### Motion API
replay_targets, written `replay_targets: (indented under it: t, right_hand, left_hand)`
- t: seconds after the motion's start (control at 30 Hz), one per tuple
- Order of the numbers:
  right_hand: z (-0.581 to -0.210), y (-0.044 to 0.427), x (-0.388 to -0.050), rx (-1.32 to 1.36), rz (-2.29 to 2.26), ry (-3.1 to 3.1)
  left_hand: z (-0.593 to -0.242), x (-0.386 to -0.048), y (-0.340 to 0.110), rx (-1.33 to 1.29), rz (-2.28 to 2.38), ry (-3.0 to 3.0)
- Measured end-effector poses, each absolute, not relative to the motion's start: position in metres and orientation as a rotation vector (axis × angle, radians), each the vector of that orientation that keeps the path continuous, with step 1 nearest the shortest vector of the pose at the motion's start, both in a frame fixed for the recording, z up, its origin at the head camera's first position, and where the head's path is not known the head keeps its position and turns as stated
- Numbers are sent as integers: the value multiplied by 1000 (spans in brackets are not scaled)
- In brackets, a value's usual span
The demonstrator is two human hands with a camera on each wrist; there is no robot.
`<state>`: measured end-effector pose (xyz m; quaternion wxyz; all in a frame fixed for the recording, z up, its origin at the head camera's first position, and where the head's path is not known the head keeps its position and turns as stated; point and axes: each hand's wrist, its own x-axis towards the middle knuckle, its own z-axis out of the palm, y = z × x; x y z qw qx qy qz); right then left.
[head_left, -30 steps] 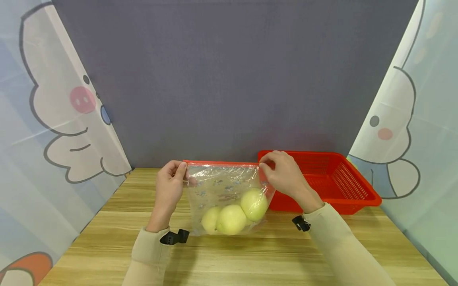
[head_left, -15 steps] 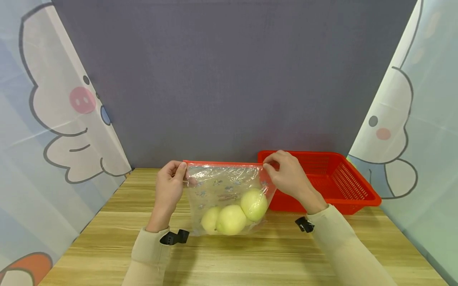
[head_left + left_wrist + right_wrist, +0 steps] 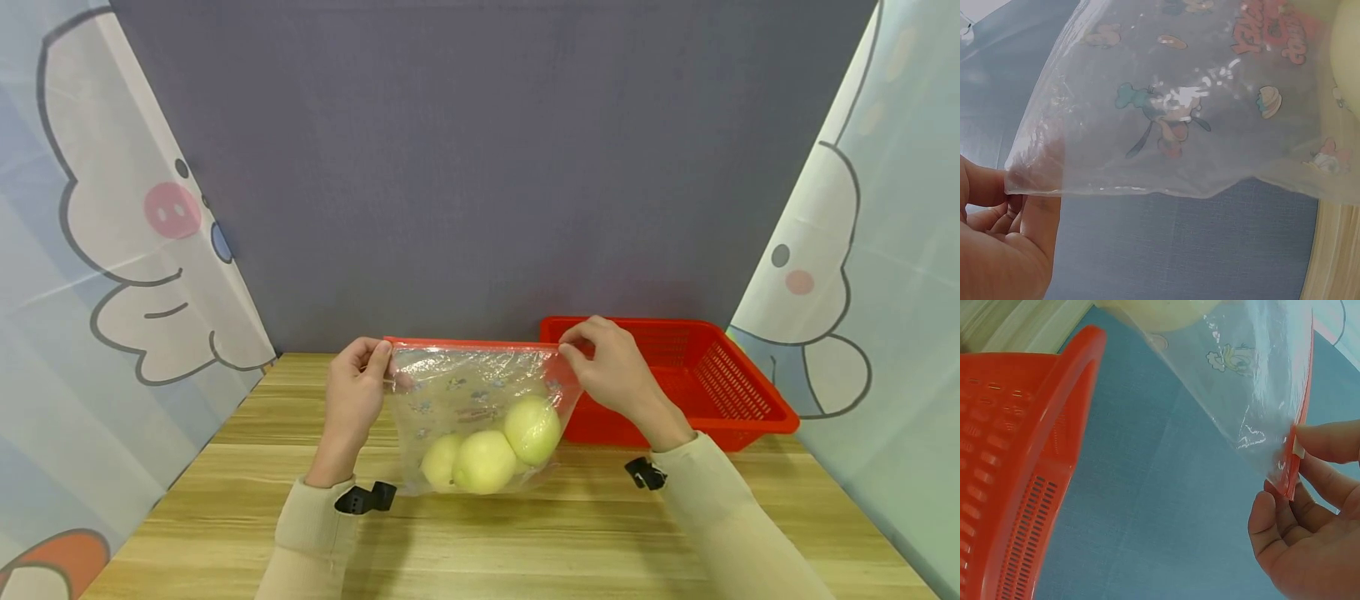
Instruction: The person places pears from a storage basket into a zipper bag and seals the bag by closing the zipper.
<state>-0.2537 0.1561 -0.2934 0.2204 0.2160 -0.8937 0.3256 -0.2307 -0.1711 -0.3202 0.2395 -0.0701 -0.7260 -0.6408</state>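
A clear zip bag (image 3: 472,379) with a red zip strip and printed cartoon figures hangs upright above the table. Several pale yellow-green round fruits (image 3: 485,461) lie in its bottom. My left hand (image 3: 356,387) pinches the bag's upper left corner between thumb and fingers. At the upper right, my right hand (image 3: 611,367) pinches a small whitish slider (image 3: 1298,449) on the red strip, between thumb and index finger. The other fingers of that hand are curled near the strip's end, as the right wrist view shows.
A red plastic basket (image 3: 750,433) with slotted walls stands on the wooden table (image 3: 480,550) behind and right of the bag. A dark grey cloth panel (image 3: 465,167) rises at the back. Cartoon-printed curtains (image 3: 817,250) flank both sides.
My right hand has moved a little to the right along the red strip, towards the bag's right corner. The left hand, the bag and the fruits have stayed about where they were.
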Motion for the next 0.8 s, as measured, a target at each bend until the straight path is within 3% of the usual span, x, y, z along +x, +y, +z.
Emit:
replay_targets:
  t: [0.8]
  right_hand:
    - [-297, 170, -253, 594, 878, -2435]
  left_hand:
    - [-322, -231, -171, -209, -1760, -1976]
